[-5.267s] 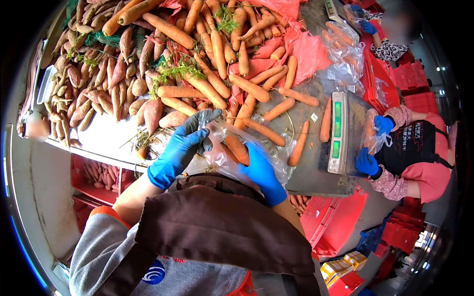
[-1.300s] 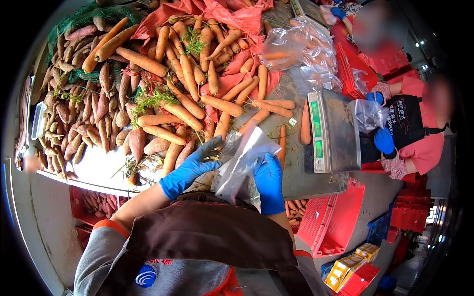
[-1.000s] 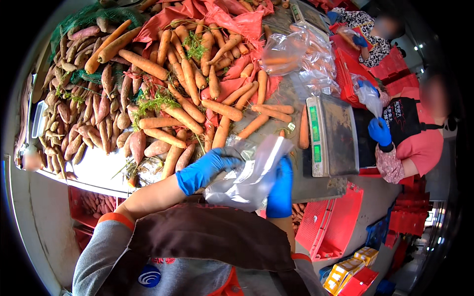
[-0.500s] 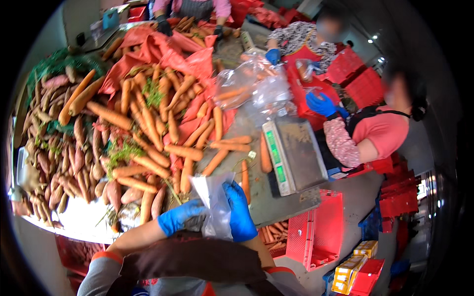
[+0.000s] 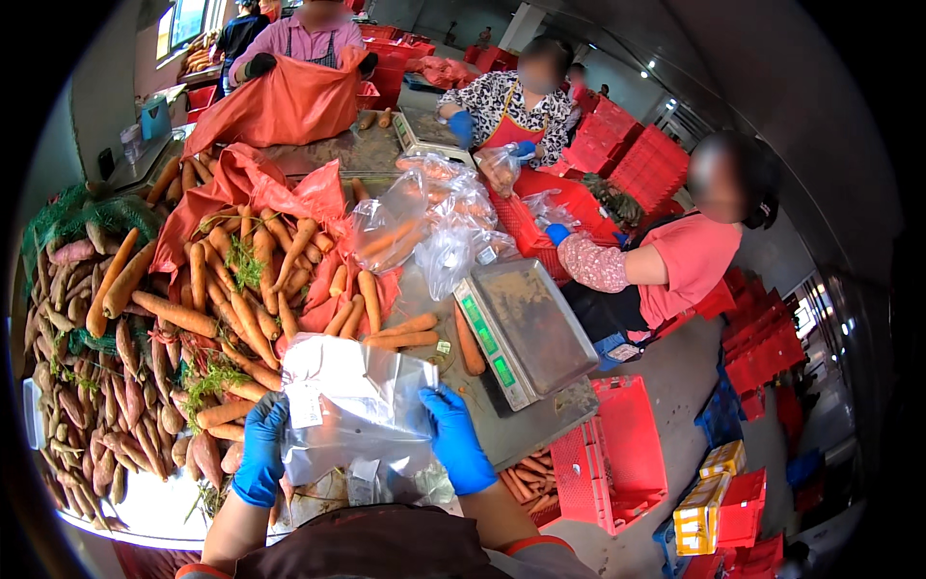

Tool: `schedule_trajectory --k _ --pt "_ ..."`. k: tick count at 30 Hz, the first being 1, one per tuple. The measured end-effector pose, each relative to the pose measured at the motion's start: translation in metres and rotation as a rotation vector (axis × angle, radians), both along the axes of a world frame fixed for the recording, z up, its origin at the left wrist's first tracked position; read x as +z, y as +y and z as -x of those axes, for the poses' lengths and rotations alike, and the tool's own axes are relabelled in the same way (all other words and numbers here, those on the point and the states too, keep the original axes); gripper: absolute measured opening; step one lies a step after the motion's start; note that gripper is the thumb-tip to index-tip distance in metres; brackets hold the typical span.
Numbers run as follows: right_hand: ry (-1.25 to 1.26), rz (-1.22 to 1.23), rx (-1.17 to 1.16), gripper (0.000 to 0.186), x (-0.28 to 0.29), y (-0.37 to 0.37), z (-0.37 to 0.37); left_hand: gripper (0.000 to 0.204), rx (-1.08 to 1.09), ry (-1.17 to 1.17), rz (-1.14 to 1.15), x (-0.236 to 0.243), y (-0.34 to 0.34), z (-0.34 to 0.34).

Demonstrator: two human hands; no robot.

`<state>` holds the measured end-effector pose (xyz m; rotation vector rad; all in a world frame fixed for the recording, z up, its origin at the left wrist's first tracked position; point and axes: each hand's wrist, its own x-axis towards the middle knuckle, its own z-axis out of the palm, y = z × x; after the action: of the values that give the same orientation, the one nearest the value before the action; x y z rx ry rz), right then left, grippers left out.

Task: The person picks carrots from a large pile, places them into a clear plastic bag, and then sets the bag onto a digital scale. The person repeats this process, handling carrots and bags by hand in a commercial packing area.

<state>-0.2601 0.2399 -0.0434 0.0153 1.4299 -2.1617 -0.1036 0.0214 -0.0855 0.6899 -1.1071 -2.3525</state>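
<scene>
Between my two blue-gloved hands a clear plastic bag (image 5: 362, 400) is spread out flat, with a white label near its left side. My left hand (image 5: 260, 449) pinches the bag's left edge; its fingertips look dirty. At the right edge, my right hand (image 5: 453, 439) grips the bag with bent fingers. Beyond the bag lies a heap of carrots (image 5: 256, 280), some with green tops, partly on an orange-red sack (image 5: 246, 188). Left of them is a pile of sweet potatoes (image 5: 116, 425). The bag hides some of the carrots nearest me.
A digital scale (image 5: 535, 333) with green displays stands to the right, a loose carrot (image 5: 470, 338) beside it. Filled clear bags (image 5: 453, 217) lie behind. Red crates (image 5: 637, 444) stand on the floor at right. Co-workers are across the table, one lifting a red sack (image 5: 299, 101).
My hands have moved apart, and the bunched bag is now spread wide. The view has shifted. Across the table, a co-worker has raised a red sack.
</scene>
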Motion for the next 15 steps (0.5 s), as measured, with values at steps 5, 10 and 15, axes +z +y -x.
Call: schedule_trajectory --k 5,10,15 --pt "-0.119 0.503 0.061 0.044 0.037 0.003 0.010 0.007 0.085 0.089 0.104 0.032 0.001 0.009" --pt "0.387 -0.070 0.299 0.060 -0.012 -0.009 0.000 0.010 0.128 0.011 0.405 0.029 -0.010 0.010" --pt "0.011 0.524 0.451 0.049 0.025 0.014 0.012 0.010 0.141 -0.046 0.453 0.030 -0.024 -0.004"
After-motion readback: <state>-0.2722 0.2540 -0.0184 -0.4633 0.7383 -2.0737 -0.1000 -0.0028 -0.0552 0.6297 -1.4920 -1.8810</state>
